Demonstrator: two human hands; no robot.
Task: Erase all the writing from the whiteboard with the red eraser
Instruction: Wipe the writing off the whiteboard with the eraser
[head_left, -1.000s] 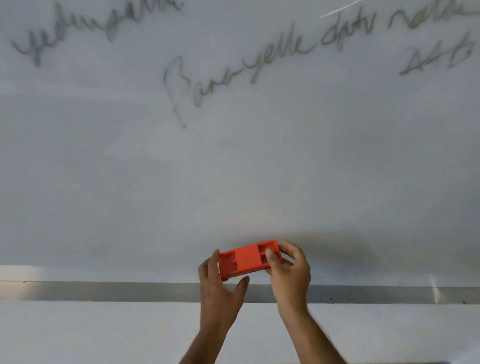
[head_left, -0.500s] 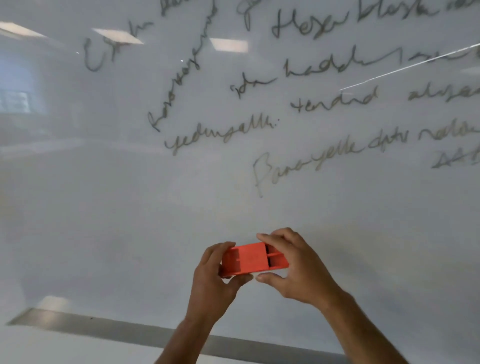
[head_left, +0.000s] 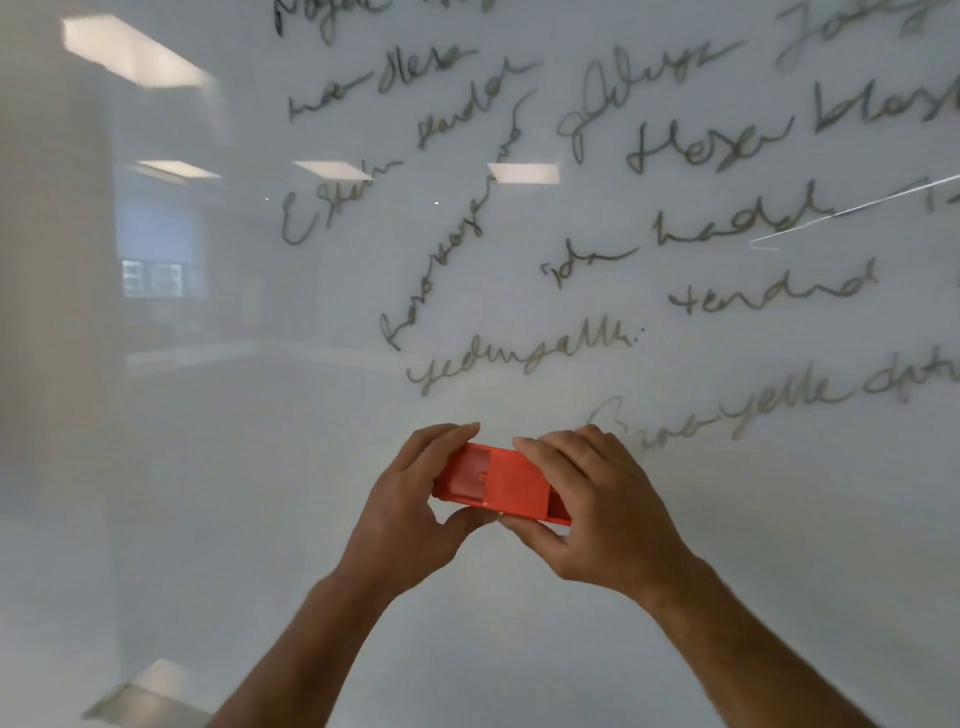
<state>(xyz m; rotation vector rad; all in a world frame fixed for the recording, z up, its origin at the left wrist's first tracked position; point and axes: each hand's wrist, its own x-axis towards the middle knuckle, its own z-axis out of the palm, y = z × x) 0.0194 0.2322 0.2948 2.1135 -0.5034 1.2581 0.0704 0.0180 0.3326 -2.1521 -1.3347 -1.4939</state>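
Observation:
The red eraser (head_left: 498, 486) is a flat plastic block held level in front of the whiteboard (head_left: 218, 519), slightly tilted down to the right. My left hand (head_left: 410, 514) grips its left end, thumb below and fingers on top. My right hand (head_left: 597, 509) grips its right end the same way. Several lines of dark cursive writing (head_left: 519, 358) cover the board's upper middle and right, just above the hands. The lowest line (head_left: 769, 400) starts right beside my right hand's knuckles. Whether the eraser touches the board cannot be told.
The board's lower and left parts are bare white. Ceiling lights (head_left: 522, 172) and a window (head_left: 153, 278) reflect in the glossy surface. A grey tray ledge (head_left: 140, 699) shows at the bottom left corner.
Both hands have lifted the eraser from the tray ledge up the board toward the writing. The view has tilted upward, bringing more lines of writing into sight.

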